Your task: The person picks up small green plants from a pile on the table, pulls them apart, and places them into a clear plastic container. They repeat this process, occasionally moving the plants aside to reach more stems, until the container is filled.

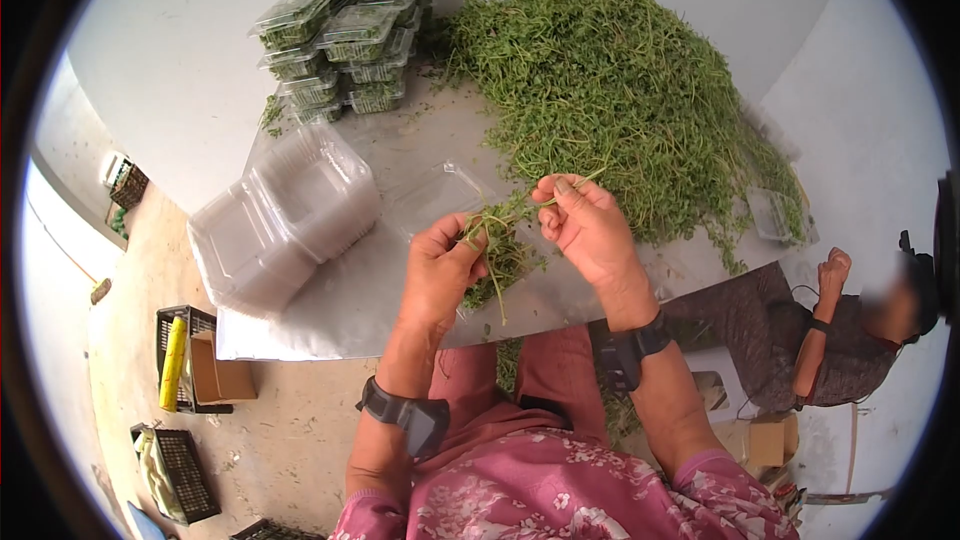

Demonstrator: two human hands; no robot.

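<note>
My left hand (445,258) is closed around a small bunch of leafy green herbs (508,262), whose stems hang below the fingers. Just to the right, my right hand (583,220) pinches a thin green stem (588,180) between thumb and fingers. Both hands are above the near edge of the table. Behind them rises a large heap of the same green herbs (620,90). An open clear plastic container (440,195) lies on the table beyond my left hand, partly hidden by it.
Nested clear plastic containers (290,205) stand on the table (340,305) at left. Filled, closed boxes (350,35) are stacked at the back. Another clear container (768,212) lies at the heap's right edge. A person (840,340) sits at right. Crates (180,475) stand on the floor.
</note>
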